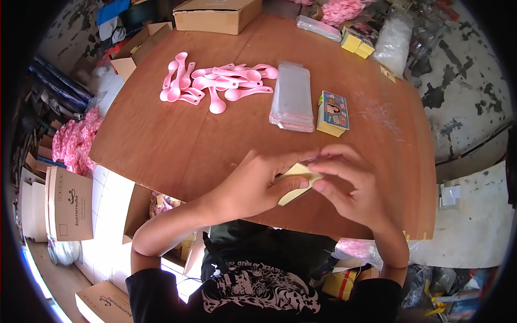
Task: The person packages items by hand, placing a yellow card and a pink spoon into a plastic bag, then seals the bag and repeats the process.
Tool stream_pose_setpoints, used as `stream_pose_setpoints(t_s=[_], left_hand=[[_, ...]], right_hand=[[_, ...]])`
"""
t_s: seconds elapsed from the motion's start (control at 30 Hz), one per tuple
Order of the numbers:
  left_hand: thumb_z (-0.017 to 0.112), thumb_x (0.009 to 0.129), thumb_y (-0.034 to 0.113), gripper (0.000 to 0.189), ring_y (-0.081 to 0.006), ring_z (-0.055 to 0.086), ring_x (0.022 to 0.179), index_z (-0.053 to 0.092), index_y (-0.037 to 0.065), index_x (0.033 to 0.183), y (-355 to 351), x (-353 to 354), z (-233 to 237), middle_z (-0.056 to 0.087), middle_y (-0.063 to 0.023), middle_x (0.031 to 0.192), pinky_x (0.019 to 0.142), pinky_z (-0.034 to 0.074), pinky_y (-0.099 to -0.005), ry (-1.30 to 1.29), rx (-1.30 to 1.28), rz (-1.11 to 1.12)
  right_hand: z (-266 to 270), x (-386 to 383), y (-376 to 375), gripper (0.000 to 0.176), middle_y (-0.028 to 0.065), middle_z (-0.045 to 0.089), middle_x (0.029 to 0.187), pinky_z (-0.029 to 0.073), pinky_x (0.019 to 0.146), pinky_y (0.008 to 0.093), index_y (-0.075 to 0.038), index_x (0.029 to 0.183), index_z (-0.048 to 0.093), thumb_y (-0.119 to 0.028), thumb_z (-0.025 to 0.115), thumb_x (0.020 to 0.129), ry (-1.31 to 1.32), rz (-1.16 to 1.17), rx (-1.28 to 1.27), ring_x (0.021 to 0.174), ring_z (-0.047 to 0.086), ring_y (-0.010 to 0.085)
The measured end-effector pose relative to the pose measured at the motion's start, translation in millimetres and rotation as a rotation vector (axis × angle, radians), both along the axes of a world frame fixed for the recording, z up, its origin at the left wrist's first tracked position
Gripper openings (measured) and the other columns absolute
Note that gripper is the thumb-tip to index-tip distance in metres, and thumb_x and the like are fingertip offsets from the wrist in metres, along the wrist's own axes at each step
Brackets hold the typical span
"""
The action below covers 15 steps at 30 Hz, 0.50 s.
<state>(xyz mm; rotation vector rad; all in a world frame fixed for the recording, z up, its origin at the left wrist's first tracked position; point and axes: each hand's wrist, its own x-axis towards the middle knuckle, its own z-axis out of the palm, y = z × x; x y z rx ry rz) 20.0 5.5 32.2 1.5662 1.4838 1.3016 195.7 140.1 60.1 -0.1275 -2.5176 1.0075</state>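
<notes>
Near the front edge of the brown table, my left hand (256, 183) grips a small pale yellow card or packet (297, 183), thumb on top. My right hand (347, 183) meets its far corner with thumb and fingers curled round it; what those fingertips pinch is too small to tell. Beyond the hands lie a stack of clear plastic sleeves (292, 99) and, to its right, a stack of printed cards (333, 112) with yellow sides. Pink spoons (217, 100) lie in loose piles at the back left of the table.
A closed cardboard box (215, 16) sits at the table's back edge. At the back right are yellow card stacks (356, 43), a clear bag (394, 43) and pink material (342, 11). More boxes (72, 204) and pink wrap (75, 141) stand left of the table (156, 140).
</notes>
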Motion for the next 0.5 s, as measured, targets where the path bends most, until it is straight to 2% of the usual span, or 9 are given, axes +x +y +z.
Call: stream_pose_setpoints(t_s=[0.03, 0.1, 0.13, 0.2, 0.3, 0.37, 0.43, 0.47, 0.5], left_hand=[[0.065, 0.09, 0.003, 0.041, -0.0111, 0.067, 0.097, 0.057, 0.0, 0.13, -1.3, 2.9, -0.8, 0.071, -0.0153, 0.107, 0.08, 0.054, -0.028, -0.001, 0.004, -0.006], [0.064, 0.09, 0.003, 0.038, -0.0187, 0.068, 0.103, 0.059, -0.001, 0.127, -3.7, 6.6, -1.7, 0.069, -0.0157, 0.114, 0.084, 0.054, -0.0303, 0.022, 0.015, 0.015], [0.061, 0.091, 0.002, 0.033, -0.0226, 0.066, 0.108, 0.061, -0.001, 0.124, -4.9, 9.2, 1.3, 0.066, -0.0157, 0.119, 0.089, 0.054, -0.0321, -0.004, 0.04, 0.019], [0.061, 0.09, 0.0, 0.033, -0.0241, 0.065, 0.11, 0.062, -0.001, 0.123, -7.2, 11.7, -2.6, 0.064, -0.0173, 0.123, 0.09, 0.054, -0.033, -0.029, 0.116, 0.006], [0.06, 0.087, -0.007, 0.036, -0.0286, 0.063, 0.114, 0.063, 0.0, 0.123, -7.3, 17.1, -13.0, 0.058, -0.0208, 0.13, 0.092, 0.054, -0.0356, -0.066, 0.296, 0.006], [0.059, 0.085, -0.01, 0.039, -0.0316, 0.061, 0.115, 0.064, 0.0, 0.123, -7.2, 20.4, -14.1, 0.053, -0.0226, 0.133, 0.093, 0.054, -0.0372, -0.077, 0.404, 0.014], [0.062, 0.083, -0.012, 0.039, -0.0351, 0.06, 0.114, 0.065, -0.001, 0.12, -9.1, 20.1, -12.6, 0.048, -0.0234, 0.135, 0.091, 0.055, -0.0382, 0.089, 0.498, 0.062], [0.067, 0.083, -0.006, 0.046, -0.0353, 0.06, 0.113, 0.059, -0.001, 0.128, -10.3, 16.7, -15.3, 0.046, -0.0227, 0.136, 0.09, 0.054, -0.0354, 0.209, 0.556, 0.088], [0.067, 0.083, -0.006, 0.046, -0.0353, 0.06, 0.113, 0.059, -0.001, 0.128, -13.5, 15.7, -11.8, 0.046, -0.0227, 0.136, 0.09, 0.054, -0.0354, 0.209, 0.556, 0.095]], right_hand=[[-0.2, 2.6, -3.4, 0.025, 0.0141, 0.059, 0.117, 0.049, 0.089, 0.0355, -0.003, 0.11, 0.068, -0.007, 0.071, 0.085, -0.017, 0.013, 0.031, 0.1, 0.062, 0.0269], [-0.1, 7.6, -7.2, 0.028, 0.0161, 0.057, 0.121, 0.048, 0.092, 0.0368, -0.005, 0.113, 0.068, -0.01, 0.071, 0.086, -0.047, -0.029, 0.019, 0.106, 0.06, 0.0285], [3.9, 9.2, -8.9, 0.027, 0.0174, 0.058, 0.122, 0.048, 0.092, 0.0362, -0.003, 0.111, 0.068, -0.009, 0.071, 0.086, -0.081, -0.029, -0.009, 0.11, 0.059, 0.0283], [9.1, 9.4, -10.1, 0.025, 0.0187, 0.058, 0.123, 0.048, 0.092, 0.0357, -0.001, 0.109, 0.068, -0.008, 0.071, 0.085, -0.114, -0.025, -0.035, 0.113, 0.059, 0.0281], [16.9, 8.6, -13.5, 0.028, 0.0182, 0.06, 0.122, 0.048, 0.093, 0.0362, -0.005, 0.115, 0.067, -0.012, 0.069, 0.088, -0.119, 0.039, -0.054, 0.107, 0.062, 0.0294], [26.9, 10.3, -22.3, 0.025, 0.0157, 0.066, 0.112, 0.049, 0.091, 0.0335, -0.005, 0.114, 0.067, -0.008, 0.066, 0.089, -0.39, -0.014, -0.272, 0.102, 0.065, 0.0264], [21.5, 3.2, -21.1, 0.024, 0.0144, 0.067, 0.107, 0.05, 0.088, 0.0319, -0.005, 0.113, 0.067, -0.008, 0.066, 0.089, -0.452, 0.035, -0.164, 0.099, 0.067, 0.0248], [19.7, -0.7, -20.7, 0.023, 0.0131, 0.069, 0.102, 0.051, 0.084, 0.0303, -0.004, 0.113, 0.068, -0.008, 0.065, 0.09, -0.51, 0.078, -0.059, 0.096, 0.068, 0.0232], [20.1, -5.7, -21.5, 0.023, 0.0131, 0.069, 0.102, 0.051, 0.084, 0.0303, -0.004, 0.113, 0.068, -0.008, 0.065, 0.09, -0.513, 0.083, -0.056, 0.096, 0.068, 0.0232]])
